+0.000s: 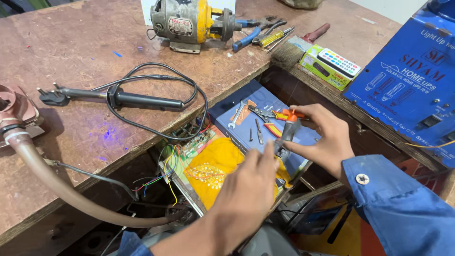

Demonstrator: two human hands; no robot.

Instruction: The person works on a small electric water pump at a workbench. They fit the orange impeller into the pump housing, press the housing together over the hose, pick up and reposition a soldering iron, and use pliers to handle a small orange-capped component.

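Observation:
My right hand (322,137) grips a small dark grey cylindrical part (288,132) between thumb and fingers, above a blue box lid (237,102). My left hand (244,196) reaches in from below, and its fingertips meet the lower end of that same part. Under both hands lie a yellow cloth (213,166) and, on the lid, a wrench (237,114), orange-handled pliers (279,116) and several small bits.
A black soldering iron (142,100) with its coiled cord lies on the brown workbench (71,52). An electric motor (189,21), blue pliers (251,35) and a screwdriver sit at the back. A blue metal cabinet (412,80) stands right. A circuit board with coloured wires (185,142) lies beside the cloth.

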